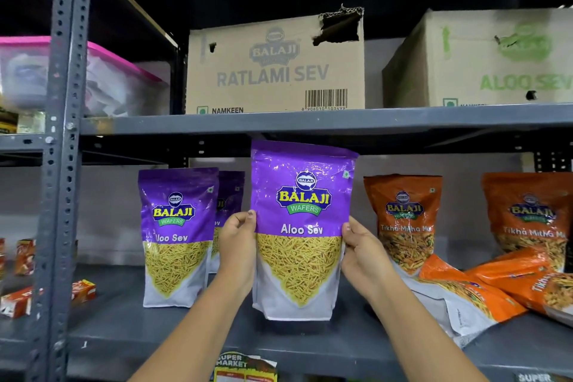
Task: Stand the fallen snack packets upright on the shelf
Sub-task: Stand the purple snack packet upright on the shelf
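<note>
Purple Aloo Sev packet (302,226), upright, near the front edge of the grey metal shelf (155,335): I have it pinched at both side seams, left hand (237,245) on its left edge, right hand (364,253) on its right, thumbs on the front face. Its base looks to be on or just above the shelf; I cannot tell which.

Handling note, my judgement: I should press the gusset flat on the shelf, square the face to the front, then ease both hands off together so it does not tip.

Count, as visible:
- Purple packets: three. One held; one standing to its left (176,236); one behind that (229,211), mostly hidden.
- Orange Tikha Mitha packets standing: two (403,220), (530,217), the second cut by the frame edge.
- Orange packets lying flat: two, (459,291) and (527,285), at the right, overlapping. These remain to be stood up.
- Cardboard cartons on the shelf above: two (276,65), (483,59).
- Small red boxes (82,290) at left: several, blurred, not counted.
</note>
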A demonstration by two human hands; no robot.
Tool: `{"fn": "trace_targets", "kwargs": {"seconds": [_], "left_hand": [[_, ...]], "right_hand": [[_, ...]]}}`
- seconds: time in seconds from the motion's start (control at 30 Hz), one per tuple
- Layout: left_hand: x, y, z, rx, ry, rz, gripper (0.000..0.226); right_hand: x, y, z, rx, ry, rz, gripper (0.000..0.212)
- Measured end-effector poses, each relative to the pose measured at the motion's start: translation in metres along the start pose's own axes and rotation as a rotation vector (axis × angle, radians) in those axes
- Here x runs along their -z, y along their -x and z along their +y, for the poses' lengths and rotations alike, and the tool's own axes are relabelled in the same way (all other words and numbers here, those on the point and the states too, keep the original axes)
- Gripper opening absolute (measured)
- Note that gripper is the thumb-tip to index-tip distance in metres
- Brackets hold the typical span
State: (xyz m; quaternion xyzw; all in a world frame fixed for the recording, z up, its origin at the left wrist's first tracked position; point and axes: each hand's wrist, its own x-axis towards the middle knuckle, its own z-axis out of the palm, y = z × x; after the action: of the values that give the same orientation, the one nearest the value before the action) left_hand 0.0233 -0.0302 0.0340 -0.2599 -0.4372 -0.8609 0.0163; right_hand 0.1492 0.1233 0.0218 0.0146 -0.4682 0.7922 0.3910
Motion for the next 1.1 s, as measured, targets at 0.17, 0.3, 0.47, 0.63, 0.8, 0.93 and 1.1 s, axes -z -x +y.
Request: {"fn": "trace_targets", "kwargs": {"seconds": [0.17, 0.3, 0.47, 0.63, 0.8, 0.93, 1.1], "left_hand": [[0.003, -0.005, 0.002, -0.031, 0.001, 0.038, 0.020], [0.006, -0.018, -0.009, -0.071, -0.052, 0.097, 0.013], [0.012, -0.039, -0.032, -0.034, -0.109, 0.135, 0.018], [0.019, -0.059, -0.063, 0.025, -0.198, 0.146, 0.015], [0.015, -0.054, -0.072, -0.012, -0.313, 0.184, 0.019], [-0.003, -0.014, -0.066, -0.222, -0.246, 0.283, 0.044], [-0.075, 0.049, -0.075, -0.557, -0.333, -0.091, 0.029]], "right_hand": [[-0.010, -0.003, 0.002, -0.002, 0.037, 0.012, 0.034], [-0.018, -0.010, 0.007, -0.014, 0.081, 0.056, 0.036], [-0.024, -0.026, 0.019, -0.050, 0.146, 0.132, 0.035], [-0.019, -0.038, 0.038, -0.084, 0.197, 0.201, 0.034], [-0.012, -0.033, 0.041, -0.082, 0.266, 0.205, 0.034], [0.004, -0.011, -0.003, 0.022, 0.373, 0.305, 0.034], [0.068, 0.047, -0.082, 0.271, 0.394, 0.633, 0.030]]}}
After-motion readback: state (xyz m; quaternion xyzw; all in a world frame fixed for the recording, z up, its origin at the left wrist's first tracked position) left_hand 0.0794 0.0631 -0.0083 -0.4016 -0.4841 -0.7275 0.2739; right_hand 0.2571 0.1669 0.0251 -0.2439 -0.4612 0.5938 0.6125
